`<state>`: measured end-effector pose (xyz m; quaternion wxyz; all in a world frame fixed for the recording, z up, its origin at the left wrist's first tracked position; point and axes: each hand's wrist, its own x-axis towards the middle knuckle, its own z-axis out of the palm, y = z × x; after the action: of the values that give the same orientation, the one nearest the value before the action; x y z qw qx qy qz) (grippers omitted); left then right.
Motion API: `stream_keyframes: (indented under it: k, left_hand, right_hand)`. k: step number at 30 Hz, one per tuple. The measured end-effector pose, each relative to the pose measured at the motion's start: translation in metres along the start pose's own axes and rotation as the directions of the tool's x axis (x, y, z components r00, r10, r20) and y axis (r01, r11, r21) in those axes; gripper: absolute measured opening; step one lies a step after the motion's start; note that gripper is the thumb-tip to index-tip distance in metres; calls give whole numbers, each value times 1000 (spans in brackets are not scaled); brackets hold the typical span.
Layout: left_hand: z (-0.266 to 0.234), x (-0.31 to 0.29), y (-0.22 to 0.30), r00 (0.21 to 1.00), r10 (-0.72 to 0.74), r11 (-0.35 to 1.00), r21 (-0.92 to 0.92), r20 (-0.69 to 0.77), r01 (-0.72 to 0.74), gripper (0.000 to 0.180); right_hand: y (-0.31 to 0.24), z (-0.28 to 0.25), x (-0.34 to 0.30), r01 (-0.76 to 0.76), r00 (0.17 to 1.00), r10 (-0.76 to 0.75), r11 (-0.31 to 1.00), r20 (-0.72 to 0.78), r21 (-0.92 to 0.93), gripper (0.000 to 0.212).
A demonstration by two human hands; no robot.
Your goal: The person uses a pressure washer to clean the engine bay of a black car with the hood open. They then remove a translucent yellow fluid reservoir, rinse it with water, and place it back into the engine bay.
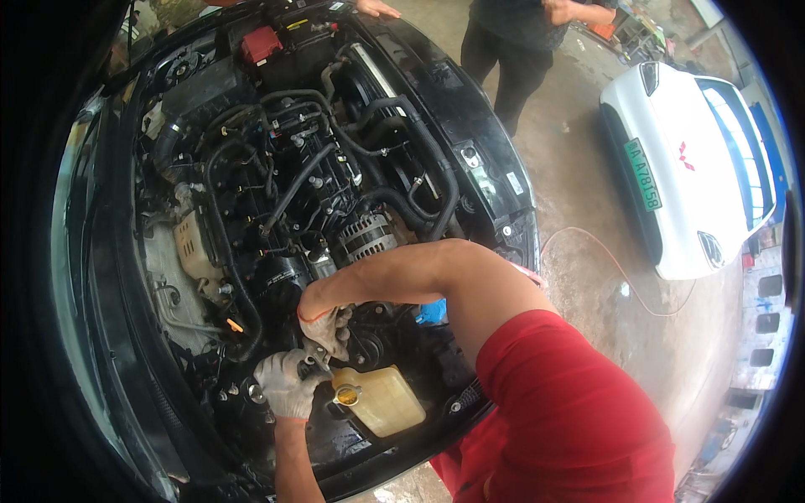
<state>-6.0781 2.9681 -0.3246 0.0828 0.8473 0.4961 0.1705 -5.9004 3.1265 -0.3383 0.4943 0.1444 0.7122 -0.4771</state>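
Note:
Both my hands wear pale work gloves and meet low in a car's open engine bay, beside a yellowish translucent reservoir tank with an uncapped neck. My left hand is closed, its fingers pinching near a small metal part that I cannot name. Just above it, my right hand reaches down with curled fingers against the same spot; what it grips is hidden. My bent right arm crosses over the engine's front side, below the finned alternator. A dark pulley sits right of my right hand.
Black hoses run around the engine. Something blue lies beyond my right forearm. A person in dark clothes stands beyond the car's front; another hand rests on the far edge. A white car and a thin hose are on the right.

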Motion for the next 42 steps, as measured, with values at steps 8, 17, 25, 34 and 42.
stream_keyframes:
  k: [8,17,25,34,42]
  left_hand:
    - [5,-2,-4,1000,16,1000,25,-18,-15,65]
    - [-9,4,4,992,-67,998,-13,107,69,67]
    - [-50,-8,2,937,138,989,13,321,-150,55]
    - [-45,9,-19,900,196,974,27,389,-223,45]
    - [-42,4,-33,932,-10,993,-106,363,52,57]
  right_hand:
    - [0,0,-2,-8,1000,8,1000,-1,-23,42]
    - [-3,-5,-6,-81,993,86,995,83,-64,40]
    - [0,9,-14,-5,988,16,997,-155,71,35]
    - [-4,5,-17,-31,998,27,998,-65,-49,45]
    - [-4,1,-4,29,998,-18,984,62,-177,58]
